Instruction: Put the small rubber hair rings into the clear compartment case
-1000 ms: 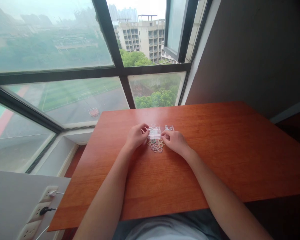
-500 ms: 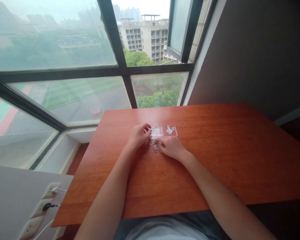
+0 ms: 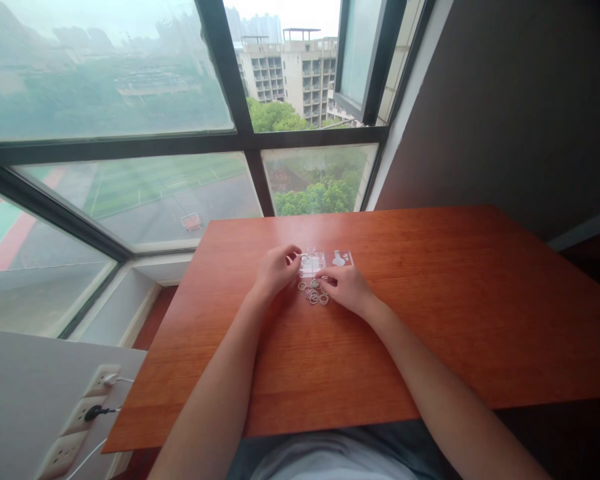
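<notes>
A small clear plastic box [image 3: 312, 263] sits on the wooden table [image 3: 455, 300], with its clear lid [image 3: 341, 259] lying just to its right. My left hand [image 3: 275, 271] is curled, its fingertips pressed on the box's left edge. My right hand [image 3: 344, 288] rests beside the box, thumb and forefinger pinched together at the box's near edge; what they hold is too small to make out. A pile of several small metal rings [image 3: 314, 293] lies on the table between my two hands, just in front of the box.
A large window [image 3: 180, 133] runs along the far and left side of the table, and a dark wall [image 3: 505, 100] stands at the right. A white power strip [image 3: 80, 420] with plugged cables lies on a ledge at the lower left.
My right hand went down onto the ring pile and has come back up to the box's near edge. My left hand has stayed on the box. The view shifted slightly.
</notes>
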Motion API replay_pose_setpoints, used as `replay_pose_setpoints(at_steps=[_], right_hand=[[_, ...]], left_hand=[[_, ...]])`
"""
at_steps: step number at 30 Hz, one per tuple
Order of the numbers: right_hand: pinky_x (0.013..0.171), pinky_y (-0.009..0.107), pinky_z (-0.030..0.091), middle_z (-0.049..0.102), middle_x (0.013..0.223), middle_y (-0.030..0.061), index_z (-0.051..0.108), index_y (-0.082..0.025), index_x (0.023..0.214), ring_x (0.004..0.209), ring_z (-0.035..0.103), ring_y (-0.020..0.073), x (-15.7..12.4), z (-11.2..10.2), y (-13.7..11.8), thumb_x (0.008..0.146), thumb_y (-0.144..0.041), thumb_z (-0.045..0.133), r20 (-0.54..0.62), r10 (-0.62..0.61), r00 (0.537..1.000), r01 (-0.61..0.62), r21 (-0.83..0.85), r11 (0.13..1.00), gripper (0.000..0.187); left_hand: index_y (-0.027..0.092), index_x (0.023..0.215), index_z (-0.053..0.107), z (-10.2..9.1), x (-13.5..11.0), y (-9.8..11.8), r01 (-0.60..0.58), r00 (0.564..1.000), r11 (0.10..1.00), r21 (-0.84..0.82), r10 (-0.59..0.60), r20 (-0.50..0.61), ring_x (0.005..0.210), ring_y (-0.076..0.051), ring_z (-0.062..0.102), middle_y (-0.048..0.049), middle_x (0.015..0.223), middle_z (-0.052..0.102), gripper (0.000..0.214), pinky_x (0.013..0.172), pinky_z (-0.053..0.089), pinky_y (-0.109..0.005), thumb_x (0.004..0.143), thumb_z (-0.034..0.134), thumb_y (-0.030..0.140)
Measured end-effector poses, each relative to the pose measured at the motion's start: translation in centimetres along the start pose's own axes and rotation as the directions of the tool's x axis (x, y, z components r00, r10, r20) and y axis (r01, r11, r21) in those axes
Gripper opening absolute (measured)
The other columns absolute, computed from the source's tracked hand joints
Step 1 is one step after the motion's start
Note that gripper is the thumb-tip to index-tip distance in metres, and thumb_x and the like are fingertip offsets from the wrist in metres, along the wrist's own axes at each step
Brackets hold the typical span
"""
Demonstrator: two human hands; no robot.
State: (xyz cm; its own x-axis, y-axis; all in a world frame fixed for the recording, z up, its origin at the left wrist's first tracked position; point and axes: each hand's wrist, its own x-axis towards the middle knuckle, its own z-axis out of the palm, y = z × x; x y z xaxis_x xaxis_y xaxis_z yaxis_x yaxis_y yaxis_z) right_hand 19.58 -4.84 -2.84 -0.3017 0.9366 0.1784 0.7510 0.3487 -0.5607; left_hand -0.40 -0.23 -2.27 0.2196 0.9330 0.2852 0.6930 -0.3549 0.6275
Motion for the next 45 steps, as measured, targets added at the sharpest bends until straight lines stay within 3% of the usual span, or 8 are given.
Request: replay_pose_setpoints(at_steps=[6, 10, 14, 18, 23, 29, 36, 45], right_hand=[[0.062, 0.023, 0.04, 0.069, 0.072, -0.0007, 0.075, -0.025, 0.091, 0.061, 0.057, 0.0123, 0.1, -0.2, 0.1, 0.081, -0.028, 0.061, -0.019, 0.023, 1.0, -0.021, 0.092, 0.996, 0.018], [0.057, 0.022, 0.037, 0.062, 0.06, -0.0027, 0.075, -0.022, 0.087, 0.054, 0.05, 0.0102, 0.1, -0.5, -0.2, 0.08, -0.027, 0.06, -0.114, 0.032, 0.993, -0.005, 0.227, 0.974, 0.017], [0.052, 0.022, 0.035, 0.052, 0.055, -0.0036, 0.073, -0.018, 0.086, 0.052, 0.044, 0.0097, 0.1, -1.1, -0.2, 0.081, -0.035, 0.06, -0.256, 0.116, 0.96, 0.014, 0.456, 0.89, 0.022], [0.052, 0.022, 0.035, 0.052, 0.058, -0.0027, 0.072, -0.016, 0.087, 0.053, 0.043, 0.0102, 0.1, -1.4, -0.1, 0.08, -0.038, 0.061, -0.272, 0.196, 0.942, -0.007, 0.569, 0.822, 0.026], [0.052, 0.022, 0.035, 0.05, 0.055, -0.0034, 0.073, -0.016, 0.086, 0.052, 0.043, 0.0102, 0.2, -1.4, 0.0, 0.079, -0.038, 0.061, -0.268, 0.208, 0.941, -0.023, 0.562, 0.827, 0.026], [0.052, 0.022, 0.035, 0.049, 0.054, -0.0038, 0.073, -0.016, 0.086, 0.052, 0.043, 0.0101, 0.3, -1.2, 0.2, 0.08, -0.037, 0.061, -0.278, 0.199, 0.94, -0.014, 0.551, 0.834, 0.025], [0.051, 0.022, 0.036, 0.051, 0.054, -0.0035, 0.072, -0.016, 0.086, 0.051, 0.044, 0.0105, 0.4, -1.2, 0.2, 0.078, -0.04, 0.061, -0.265, 0.2, 0.943, -0.023, 0.55, 0.835, 0.027], [0.052, 0.022, 0.036, 0.049, 0.054, -0.0041, 0.072, -0.017, 0.086, 0.052, 0.044, 0.0102, 0.3, -1.3, 0.1, 0.08, -0.038, 0.06, -0.266, 0.18, 0.947, -0.016, 0.519, 0.854, 0.025]], left_hand=[[0.019, 0.089, 0.067, 0.0, 0.0, 0.0, -0.017, 1.0, 1.0, 0.003, 0.017, -0.001, 0.065, -0.013, 0.059, -0.002, 0.077, 0.068, 0.017, 0.062, 0.045, -0.023, 0.083, 0.053, 0.027], [0.019, 0.089, 0.067, 0.0, 0.0, 0.1, -0.024, 1.0, 1.0, -0.002, 0.024, -0.004, 0.064, -0.012, 0.058, -0.0019, 0.077, 0.067, 0.017, 0.061, 0.045, -0.023, 0.083, 0.054, 0.026], [0.019, 0.089, 0.067, -0.1, 0.0, 0.2, -0.037, 0.999, 0.999, -0.018, 0.037, 0.007, 0.063, -0.012, 0.058, -0.0014, 0.077, 0.067, 0.016, 0.061, 0.044, -0.023, 0.083, 0.054, 0.026], [0.019, 0.089, 0.067, -0.1, 0.0, 0.2, -0.032, 0.999, 0.999, -0.029, 0.033, 0.021, 0.063, -0.012, 0.057, -0.0017, 0.076, 0.067, 0.016, 0.061, 0.045, -0.023, 0.083, 0.054, 0.026], [0.018, 0.09, 0.067, -0.1, -0.1, 1.1, -0.067, 0.998, 0.993, -0.102, 0.069, 0.01, 0.064, -0.012, 0.057, -0.0024, 0.077, 0.066, 0.015, 0.06, 0.045, -0.022, 0.083, 0.055, 0.025], [0.017, 0.1, 0.065, 0.2, -0.6, 4.0, -0.157, 0.981, 0.943, -0.295, 0.183, 0.065, 0.061, -0.009, 0.056, -0.0026, 0.078, 0.066, 0.02, 0.057, 0.046, -0.02, 0.083, 0.057, 0.024], [0.017, 0.085, 0.064, 0.8, -0.7, 4.9, -0.172, 0.982, 0.948, -0.269, 0.186, 0.026, 0.064, -0.009, 0.058, -0.0014, 0.077, 0.066, 0.009, 0.059, 0.047, -0.02, 0.083, 0.056, 0.021], [0.017, 0.081, 0.064, 0.5, -0.7, 4.8, -0.196, 0.977, 0.955, -0.225, 0.211, 0.044, 0.065, -0.01, 0.058, -0.0028, 0.08, 0.068, 0.007, 0.06, 0.048, -0.022, 0.081, 0.057, 0.02]])
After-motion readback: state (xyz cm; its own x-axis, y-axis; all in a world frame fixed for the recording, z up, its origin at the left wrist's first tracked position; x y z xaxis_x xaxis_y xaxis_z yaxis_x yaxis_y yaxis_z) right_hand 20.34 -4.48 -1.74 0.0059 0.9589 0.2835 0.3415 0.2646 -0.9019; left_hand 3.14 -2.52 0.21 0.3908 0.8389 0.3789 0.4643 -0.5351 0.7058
